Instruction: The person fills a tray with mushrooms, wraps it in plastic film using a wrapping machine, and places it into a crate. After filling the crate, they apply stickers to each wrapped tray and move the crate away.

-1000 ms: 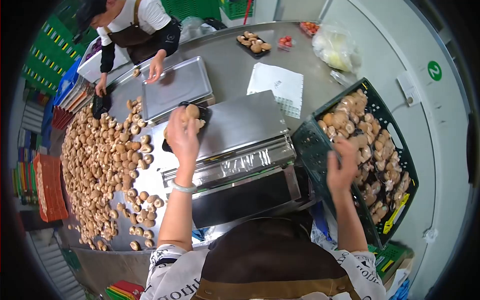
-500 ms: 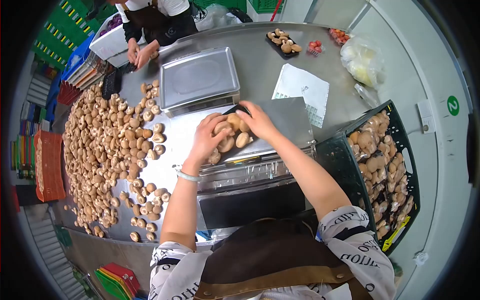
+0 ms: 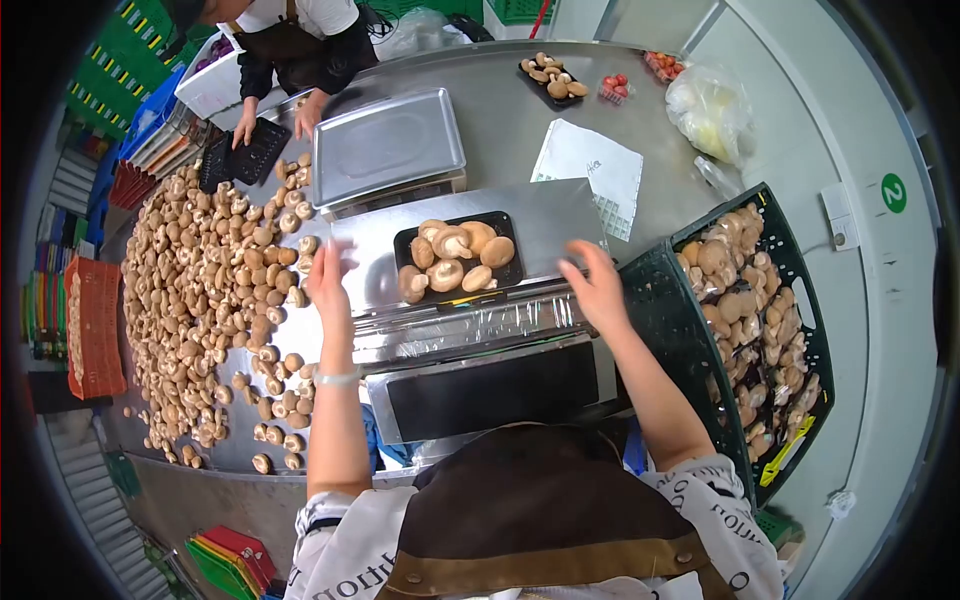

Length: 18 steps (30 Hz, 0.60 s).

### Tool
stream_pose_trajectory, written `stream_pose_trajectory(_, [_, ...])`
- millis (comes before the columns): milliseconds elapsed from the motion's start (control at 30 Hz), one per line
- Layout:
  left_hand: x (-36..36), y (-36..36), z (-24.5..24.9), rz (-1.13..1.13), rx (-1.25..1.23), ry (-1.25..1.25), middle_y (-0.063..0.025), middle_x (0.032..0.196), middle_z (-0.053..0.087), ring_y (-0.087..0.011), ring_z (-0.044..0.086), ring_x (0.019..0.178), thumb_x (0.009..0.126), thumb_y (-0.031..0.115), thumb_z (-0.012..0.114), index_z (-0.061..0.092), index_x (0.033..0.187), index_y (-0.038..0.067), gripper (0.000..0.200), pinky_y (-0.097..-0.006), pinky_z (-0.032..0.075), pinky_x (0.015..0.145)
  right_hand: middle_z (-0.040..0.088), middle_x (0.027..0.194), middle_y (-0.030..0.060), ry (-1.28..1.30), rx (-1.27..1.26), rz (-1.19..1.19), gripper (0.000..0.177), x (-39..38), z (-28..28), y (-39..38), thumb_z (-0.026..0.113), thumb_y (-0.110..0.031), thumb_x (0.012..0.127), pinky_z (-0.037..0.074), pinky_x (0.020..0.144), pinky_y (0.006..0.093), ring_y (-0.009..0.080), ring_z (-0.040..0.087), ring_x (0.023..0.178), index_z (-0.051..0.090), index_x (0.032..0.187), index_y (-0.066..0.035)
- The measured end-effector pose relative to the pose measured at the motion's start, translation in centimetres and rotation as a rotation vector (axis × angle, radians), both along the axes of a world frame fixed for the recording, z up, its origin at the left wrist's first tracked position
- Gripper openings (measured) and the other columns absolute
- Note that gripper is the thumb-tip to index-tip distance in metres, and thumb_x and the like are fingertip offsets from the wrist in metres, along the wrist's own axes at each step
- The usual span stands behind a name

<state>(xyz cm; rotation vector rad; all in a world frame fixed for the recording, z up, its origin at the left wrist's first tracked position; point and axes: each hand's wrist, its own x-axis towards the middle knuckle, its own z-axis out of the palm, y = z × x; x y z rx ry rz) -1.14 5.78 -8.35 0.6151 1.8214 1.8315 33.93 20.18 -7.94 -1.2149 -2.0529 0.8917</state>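
Note:
A black tray (image 3: 512, 262) with several brown mushrooms (image 3: 446, 274) lies on the metal top of the wrapping machine (image 3: 555, 215). My left hand (image 3: 330, 280) is raised to the left of the tray, apart from it, fingers extended and holding nothing. To the right of the tray, my right hand (image 3: 597, 285) is apart from it too, with thumb and fingers spread and nothing between them. Clear film (image 3: 470, 330) stretches across the machine just below the tray.
Loose mushrooms (image 3: 200, 310) pile up at left. A scale (image 3: 388, 145) stands behind the machine. At right is a dark crate (image 3: 665, 300) of wrapped mushrooms. Across the table, a co-worker's hands (image 3: 245, 122) touch black trays. Paper (image 3: 590, 165) and a filled mushroom tray (image 3: 553, 80) lie farther back.
Both my hands have let go of the mushroom tray and moved apart, left and right. The co-worker's hands have separated, one now on a black tray.

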Motion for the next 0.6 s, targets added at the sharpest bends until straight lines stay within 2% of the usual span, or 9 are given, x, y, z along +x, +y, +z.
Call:
stream_pose_trajectory(67, [0.1,-4.8,-0.6,0.040,-0.469,0.196,-0.0081,0.083,0.068,-0.0187,0.060,0.074,0.096,0.027,0.057,0.067,0.091,0.000,0.029,-0.0299,0.045,0.070,0.061,0.101,0.0121,-0.117,0.085,-0.049,0.023,3.2,0.5,-1.4,0.068,-0.017,0.084,0.044,0.087,0.0405,0.0331,0.054,0.099,0.062,0.099,-0.001])
stream_pose_trajectory(133, [3.1,-8.2,-1.5,0.120,-0.609,0.502,-0.0110,0.072,0.063,-0.0255,0.057,0.069,0.090,0.024,0.065,0.067,0.080,0.001,0.026,-0.0350,0.044,0.066,0.059,0.095,0.0103,-0.212,0.113,-0.046,0.024,4.8,-0.2,-3.1,0.071,-0.021,0.081,0.043,0.084,0.0415,0.0317,0.053,0.095,0.064,0.094,-0.002])
stream_pose_trajectory(200, [5.3,-10.0,-2.2,0.051,-0.653,0.951,-0.0126,0.069,0.060,-0.0314,0.054,0.068,0.081,0.024,0.073,0.066,0.072,0.002,0.024,-0.0408,0.043,0.065,0.058,0.092,0.0097,-0.411,0.207,-0.058,0.028,4.3,-1.0,-4.6,0.074,-0.028,0.079,0.042,0.084,0.0418,0.0301,0.053,0.094,0.066,0.089,-0.003])
stream_pose_trajectory(233, [6.3,-10.0,-2.3,0.010,-0.668,0.983,-0.0103,0.071,0.061,-0.0309,0.054,0.069,0.075,0.023,0.077,0.067,0.070,0.003,0.023,-0.0436,0.043,0.065,0.058,0.093,0.0095,-0.506,0.229,-0.059,0.032,3.5,-1.4,-4.9,0.075,-0.034,0.077,0.041,0.083,0.0421,0.0296,0.052,0.095,0.068,0.088,-0.005])
stream_pose_trajectory(333, [9.3,-8.5,-2.7,-0.011,-0.670,0.880,-0.0098,0.077,0.060,-0.0316,0.055,0.077,0.073,0.022,0.078,0.067,0.071,0.003,0.022,-0.0440,0.042,0.072,0.060,0.083,0.0111,-0.455,0.150,0.019,0.029,1.1,-3.6,-4.6,0.072,-0.032,0.080,0.041,0.083,0.0435,0.0313,0.056,0.088,0.066,0.081,-0.004])
stream_pose_trajectory(433, [8.2,-7.5,-4.1,-0.149,-0.576,0.748,-0.0131,0.078,0.060,-0.0328,0.055,0.077,0.083,0.019,0.068,0.067,0.079,0.003,0.017,-0.0423,0.042,0.075,0.057,0.071,0.0074,-0.354,0.106,0.100,0.026,0.6,-4.1,-3.7,0.066,-0.026,0.088,0.045,0.073,0.0387,0.0255,0.057,0.072,0.061,0.078,-0.002])
stream_pose_trajectory(467, [6.6,-7.7,-4.0,-0.271,-0.613,0.404,-0.0099,0.074,0.060,-0.0268,0.055,0.071,0.088,0.020,0.062,0.062,0.079,0.002,0.020,-0.0354,0.043,0.072,0.056,0.069,0.0059,-0.223,-0.145,0.200,0.025,1.4,-3.7,-3.2,0.063,-0.023,0.090,0.044,0.068,0.0360,0.0224,0.055,0.068,0.059,0.078,-0.002])
stream_pose_trajectory(533, [3.1,-8.9,-2.0,-0.518,-0.267,-0.198,-0.0058,0.069,0.056,-0.0202,0.053,0.066,0.092,0.020,0.058,0.056,0.078,0.004,0.021,-0.0296,0.042,0.066,0.052,0.065,0.0029,0.051,-0.644,0.400,0.023,3.6,-0.7,-2.1,0.058,-0.019,0.094,0.042,0.059,0.0305,0.0163,0.050,0.060,0.055,0.079,-0.002])
stream_pose_trajectory(600, [2.2,-9.0,5.0,-0.555,-0.174,-0.377,-0.0023,0.068,0.052,-0.0142,0.051,0.066,0.095,0.017,0.054,0.053,0.079,0.006,0.020,-0.0269,0.041,0.063,0.048,0.065,0.0014,0.275,-0.796,0.397,0.024,4.7,3.4,-1.7,0.058,-0.023,0.095,0.037,0.056,0.0259,0.0126,0.045,0.059,0.053,0.082,-0.004])
